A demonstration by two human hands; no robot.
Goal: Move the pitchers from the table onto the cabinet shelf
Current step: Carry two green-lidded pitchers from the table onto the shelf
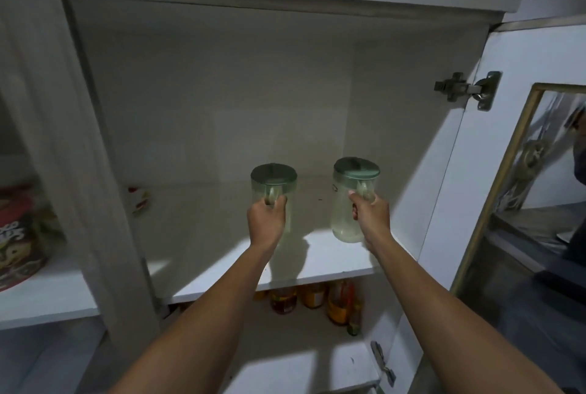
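Note:
Two clear plastic pitchers with green lids are inside the open white cabinet, over its shelf (pixel 329 262). My left hand (pixel 267 220) grips the handle of the left pitcher (pixel 274 182), whose lower body is hidden behind the hand. My right hand (pixel 370 214) grips the handle of the right pitcher (pixel 348 200), whose base is at the shelf surface near the front; I cannot tell whether it touches. Both pitchers are upright, a hand's width apart. The table is out of view.
A small red and white packet (pixel 139 198) lies at the shelf's left back. Several amber bottles (pixel 314 298) stand on the shelf below. The cabinet door (pixel 482 152) hangs open on the right. A cereal box (pixel 19 235) sits in the left compartment.

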